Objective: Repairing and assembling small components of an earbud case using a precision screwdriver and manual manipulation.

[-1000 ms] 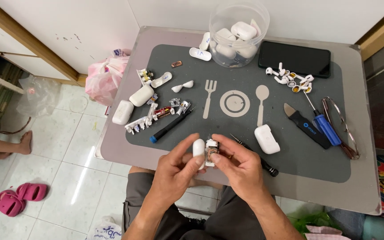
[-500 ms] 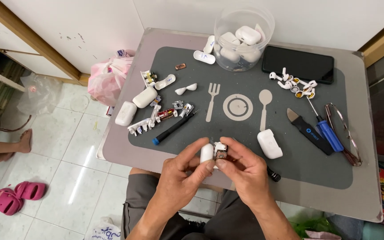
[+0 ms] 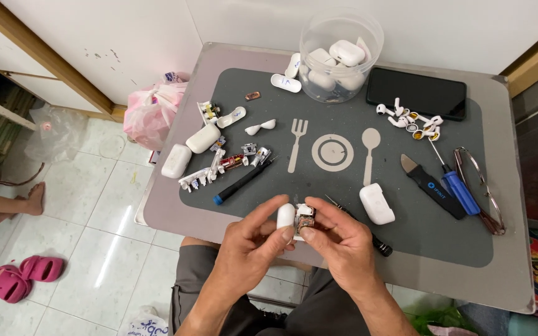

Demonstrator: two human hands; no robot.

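While the left hand [image 3: 253, 239] pinches the white earbud-case shell [image 3: 285, 216] over the table's near edge, the right hand [image 3: 337, 239] clamps its exposed inner module [image 3: 306, 219] — looks light, slippery, fragile; hold by edges.

On the mat [image 3: 344, 205], the jar [image 3: 341, 53] of earbud cases stood at twelve o'clock, the phone [image 3: 416, 93] at one, the pry tool [image 3: 429, 185] and screwdriver [image 3: 453, 180] at three, loose cases [image 3: 189, 149] at nine.

Bare forearms, no sleeves; left hand [image 3: 253, 239], right hand [image 3: 340, 242] ungloved; dark grey shorts [image 3: 219, 292].
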